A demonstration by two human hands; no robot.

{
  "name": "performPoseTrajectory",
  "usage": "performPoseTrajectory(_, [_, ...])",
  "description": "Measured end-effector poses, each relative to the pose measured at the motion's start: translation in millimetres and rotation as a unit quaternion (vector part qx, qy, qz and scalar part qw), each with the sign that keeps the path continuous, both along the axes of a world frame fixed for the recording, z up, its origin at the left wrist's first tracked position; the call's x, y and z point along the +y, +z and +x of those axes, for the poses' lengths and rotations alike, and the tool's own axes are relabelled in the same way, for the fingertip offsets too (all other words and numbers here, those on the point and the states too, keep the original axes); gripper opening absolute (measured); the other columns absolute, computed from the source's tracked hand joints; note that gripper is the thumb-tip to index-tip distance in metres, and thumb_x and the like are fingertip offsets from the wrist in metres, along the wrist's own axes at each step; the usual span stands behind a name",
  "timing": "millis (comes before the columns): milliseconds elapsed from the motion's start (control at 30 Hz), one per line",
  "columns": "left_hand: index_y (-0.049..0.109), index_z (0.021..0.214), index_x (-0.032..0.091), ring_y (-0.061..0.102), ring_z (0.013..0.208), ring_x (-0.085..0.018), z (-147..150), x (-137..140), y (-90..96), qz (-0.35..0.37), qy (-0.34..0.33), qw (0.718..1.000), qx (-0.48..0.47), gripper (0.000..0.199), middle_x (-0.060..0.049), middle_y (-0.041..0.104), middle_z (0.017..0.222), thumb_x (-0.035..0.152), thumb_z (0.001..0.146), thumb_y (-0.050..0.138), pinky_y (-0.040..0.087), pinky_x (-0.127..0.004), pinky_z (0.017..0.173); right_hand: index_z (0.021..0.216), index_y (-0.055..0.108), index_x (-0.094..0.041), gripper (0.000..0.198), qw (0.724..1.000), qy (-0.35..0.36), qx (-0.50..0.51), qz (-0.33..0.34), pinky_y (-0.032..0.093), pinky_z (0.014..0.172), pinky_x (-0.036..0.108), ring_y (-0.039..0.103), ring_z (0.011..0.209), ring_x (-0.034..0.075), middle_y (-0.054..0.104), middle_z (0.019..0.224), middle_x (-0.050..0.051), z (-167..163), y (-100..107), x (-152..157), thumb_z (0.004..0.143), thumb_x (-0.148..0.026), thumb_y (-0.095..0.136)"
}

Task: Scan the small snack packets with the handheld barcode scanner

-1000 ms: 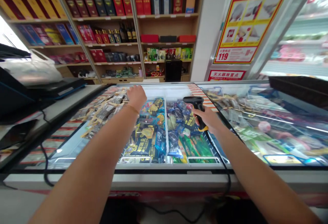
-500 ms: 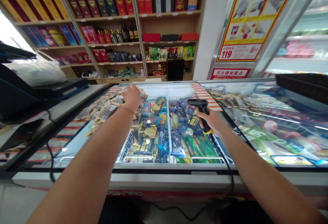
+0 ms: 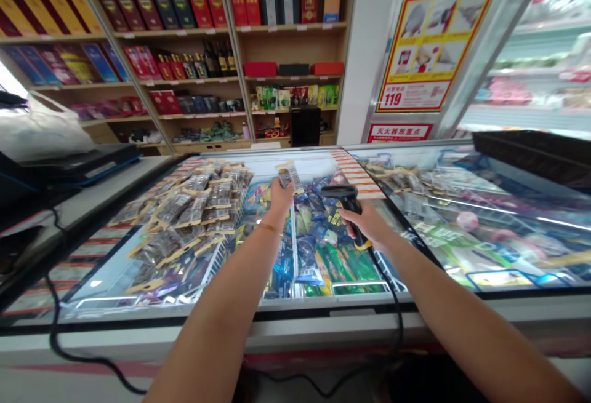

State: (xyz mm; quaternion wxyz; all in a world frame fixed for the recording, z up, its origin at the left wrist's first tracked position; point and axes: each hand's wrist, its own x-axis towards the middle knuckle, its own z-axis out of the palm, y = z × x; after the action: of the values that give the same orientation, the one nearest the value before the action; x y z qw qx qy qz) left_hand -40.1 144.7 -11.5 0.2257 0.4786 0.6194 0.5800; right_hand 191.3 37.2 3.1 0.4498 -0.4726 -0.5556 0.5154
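My left hand (image 3: 281,196) is closed on a small snack packet (image 3: 289,175) with a tan header and a clear, dark-filled body. It holds the packet up over the middle of the chest freezer (image 3: 318,318). My right hand (image 3: 364,223) grips a black barcode scanner (image 3: 339,192) by its handle, its head pointing left toward the packet but apart from it. A black cable (image 3: 392,286) hangs from the scanner handle. Left of my left hand lies a pile of similar snack packets (image 3: 194,203). Below both hands are colourful frozen-food bags (image 3: 307,255) in wire baskets.
At the left is a counter with a white plastic bag (image 3: 44,126); another black cable (image 3: 55,323) loops beside it. A black tray (image 3: 530,157) rests on the freezer's right side. Wooden shelves (image 3: 184,34) with boxes and bottles stand behind, beside a red poster (image 3: 429,34).
My left hand has come away from the packet pile, moving right with one snack packet in it. My right hand still holds the scanner. The view has shifted slightly to the right.
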Motion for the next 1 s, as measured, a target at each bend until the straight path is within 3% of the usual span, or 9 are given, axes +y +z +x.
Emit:
performPoseTrajectory(133, [0.059, 0.087, 0.019, 0.070, 0.090, -0.021, 10.0, 0.2, -12.3, 0.035, -0.041, 0.995, -0.086, 0.011, -0.007, 0.073, 0.091, 0.014, 0.078, 0.060, 0.052, -0.031, 0.082, 0.087, 0.050, -0.021, 0.031, 1.000, -0.001, -0.018, -0.004, 0.038, 0.037, 0.023, 0.051, 0.038, 0.010, 0.058, 0.062, -0.005, -0.3, -2.2, 0.5, 0.076, -0.038, 0.074])
performPoseTrajectory(400, [0.059, 0.092, 0.018, 0.070, 0.090, -0.020, 9.0, -2.3, -13.2, 0.031, -0.075, 0.985, -0.154, 0.016, -0.006, 0.073, 0.089, 0.014, 0.077, 0.062, 0.054, -0.032, 0.084, 0.090, 0.050, -0.020, 0.037, 0.997, 0.052, -0.043, 0.020, 0.038, 0.039, 0.023, 0.050, 0.037, 0.009, 0.058, 0.059, -0.006, -5.1, -2.2, -9.4, 0.076, -0.045, 0.074])
performPoseTrajectory(567, [0.060, 0.096, 0.018, 0.070, 0.098, -0.023, 11.3, -6.8, -10.2, 0.018, -0.062, 0.990, -0.125, 0.020, -0.009, 0.074, 0.097, 0.016, 0.078, 0.067, 0.052, -0.035, 0.088, 0.092, 0.051, -0.020, 0.037, 0.997, 0.060, -0.037, 0.029, 0.040, 0.040, 0.023, 0.051, 0.038, 0.009, 0.058, 0.061, -0.006, -5.3, -1.7, -13.2, 0.078, -0.046, 0.073])
performPoseTrajectory(733, [0.058, 0.098, 0.018, 0.070, 0.099, -0.021, 11.7, -8.9, -8.5, 0.005, -0.062, 0.992, -0.106, 0.015, -0.010, 0.074, 0.104, 0.013, 0.084, 0.059, 0.052, -0.031, 0.087, 0.092, 0.052, -0.020, 0.038, 0.997, 0.065, -0.028, 0.025, 0.041, 0.041, 0.024, 0.050, 0.039, 0.009, 0.056, 0.060, -0.007, -5.3, -0.1, -14.5, 0.076, -0.046, 0.075])
performPoseTrajectory(1000, [0.057, 0.095, 0.018, 0.070, 0.093, -0.021, 10.2, -8.7, -10.8, 0.010, -0.062, 0.995, -0.083, 0.012, -0.010, 0.074, 0.100, 0.013, 0.083, 0.059, 0.053, -0.031, 0.085, 0.096, 0.053, -0.019, 0.035, 0.997, 0.065, -0.035, 0.032, 0.040, 0.041, 0.024, 0.050, 0.039, 0.009, 0.056, 0.061, -0.007, -4.0, -1.5, -13.0, 0.079, -0.044, 0.072])
